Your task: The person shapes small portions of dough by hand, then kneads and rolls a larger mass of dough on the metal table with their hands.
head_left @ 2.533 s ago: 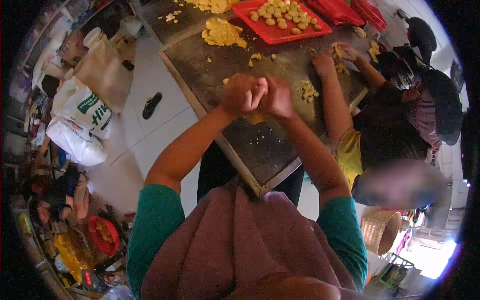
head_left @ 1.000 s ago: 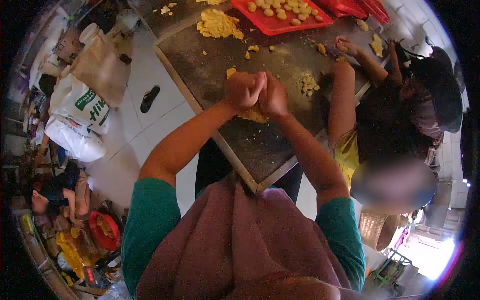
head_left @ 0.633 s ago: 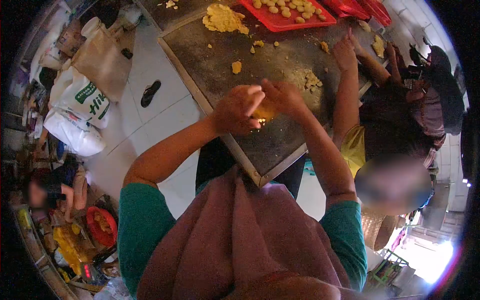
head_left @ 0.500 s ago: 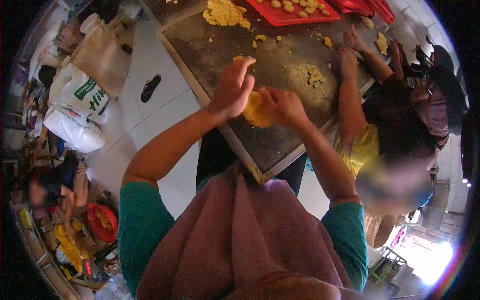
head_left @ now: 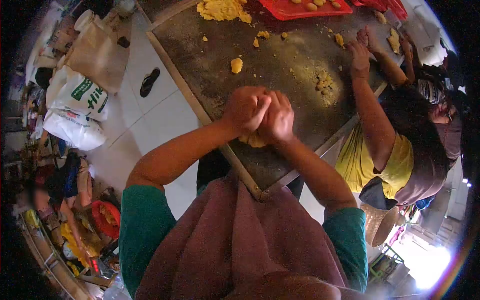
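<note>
My left hand (head_left: pixel 245 109) and my right hand (head_left: pixel 278 118) are pressed together near the table corner, their fingers curled and overlapping. A piece of yellow dough (head_left: pixel 254 140) shows below and between them, mostly covered by the palms. Beyond my hands a small lump of dough (head_left: pixel 236 65) lies alone on the dark tabletop (head_left: pixel 195 67). Farther back is a large crumbly mass of yellow dough (head_left: pixel 222 10).
A red tray (head_left: pixel 280 17) with small dough balls stands at the far edge. Crumbled dough pieces (head_left: pixel 325 82) lie on the right, near a co-worker's hands (head_left: pixel 359 52). White sacks (head_left: pixel 75 97) and a dark sandal (head_left: pixel 149 82) are on the floor at left.
My hands were apart with flattened dough in the right one; now they have come together over the dough. The view has shifted slightly, and the co-worker leans differently.
</note>
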A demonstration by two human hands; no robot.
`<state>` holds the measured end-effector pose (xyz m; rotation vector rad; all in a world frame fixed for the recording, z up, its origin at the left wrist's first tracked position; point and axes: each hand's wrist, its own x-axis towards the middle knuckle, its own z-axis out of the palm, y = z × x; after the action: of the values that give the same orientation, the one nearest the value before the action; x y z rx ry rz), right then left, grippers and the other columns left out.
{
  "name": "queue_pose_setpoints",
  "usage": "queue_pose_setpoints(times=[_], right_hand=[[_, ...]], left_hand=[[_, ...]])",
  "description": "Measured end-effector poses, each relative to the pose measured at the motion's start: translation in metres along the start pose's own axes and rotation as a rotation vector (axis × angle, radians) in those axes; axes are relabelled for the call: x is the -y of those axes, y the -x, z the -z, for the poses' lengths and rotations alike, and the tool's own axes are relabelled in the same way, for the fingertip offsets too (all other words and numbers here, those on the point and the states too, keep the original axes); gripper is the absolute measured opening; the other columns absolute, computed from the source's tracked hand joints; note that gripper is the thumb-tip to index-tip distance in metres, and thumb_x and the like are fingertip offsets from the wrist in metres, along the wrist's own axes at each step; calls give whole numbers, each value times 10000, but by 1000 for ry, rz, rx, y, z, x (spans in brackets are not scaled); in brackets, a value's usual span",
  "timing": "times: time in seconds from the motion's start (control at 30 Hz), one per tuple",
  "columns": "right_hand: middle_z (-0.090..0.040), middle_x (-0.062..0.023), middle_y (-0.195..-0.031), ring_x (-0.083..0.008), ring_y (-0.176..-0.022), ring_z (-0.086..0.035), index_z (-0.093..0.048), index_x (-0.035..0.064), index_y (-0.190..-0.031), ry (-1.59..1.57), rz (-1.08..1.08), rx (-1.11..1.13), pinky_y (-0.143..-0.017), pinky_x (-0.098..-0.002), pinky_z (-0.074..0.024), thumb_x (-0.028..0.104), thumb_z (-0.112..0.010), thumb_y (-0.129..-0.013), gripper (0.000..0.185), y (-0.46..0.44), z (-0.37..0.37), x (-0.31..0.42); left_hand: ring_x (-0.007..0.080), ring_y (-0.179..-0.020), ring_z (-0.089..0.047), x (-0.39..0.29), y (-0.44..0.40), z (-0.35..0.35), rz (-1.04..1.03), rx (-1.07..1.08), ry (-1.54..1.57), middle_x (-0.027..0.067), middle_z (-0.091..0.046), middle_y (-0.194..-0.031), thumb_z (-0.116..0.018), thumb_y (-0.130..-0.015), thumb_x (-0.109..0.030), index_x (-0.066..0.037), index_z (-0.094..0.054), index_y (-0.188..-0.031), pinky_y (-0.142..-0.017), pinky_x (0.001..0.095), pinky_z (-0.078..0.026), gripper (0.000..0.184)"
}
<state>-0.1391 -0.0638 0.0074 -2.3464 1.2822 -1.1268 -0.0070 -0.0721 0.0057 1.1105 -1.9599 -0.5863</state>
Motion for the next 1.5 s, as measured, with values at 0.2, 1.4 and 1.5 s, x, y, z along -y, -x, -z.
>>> queue_pose_setpoints(times=[0.2,1.4,1.5], right_hand=[[-565,-160,-742,-366,-618,-548,-532,30,-856,-21,98,-31,-516,-441,-431,184,-426,-867,188,-31,-16,-26],[-529,-104,-1050,-188,-793,-521,-378,54,-1244,-1945,-576,77,-593,-260,-405,573,-267,-891,637,-41,77,6],[-479,-143,-1158,-236,-892,-521,-351,44,-1276,-1802,-613,55,-679,-302,-429,590,-239,-885,681,-41,81,14]], left_hand=[[398,-672,-555,6,-24,0,274,-75,235,199,-568,-677,-319,-930,-315,-11,-558,-720,-603,441,-428,440],[235,-897,-582,-60,-10,16,-248,-368,204,95,-610,-970,-654,-761,-79,-42,-608,-1001,-794,329,-457,247],[231,-887,-589,-65,-9,19,-259,-354,214,84,-620,-957,-671,-742,-65,-49,-615,-993,-793,324,-463,257]])
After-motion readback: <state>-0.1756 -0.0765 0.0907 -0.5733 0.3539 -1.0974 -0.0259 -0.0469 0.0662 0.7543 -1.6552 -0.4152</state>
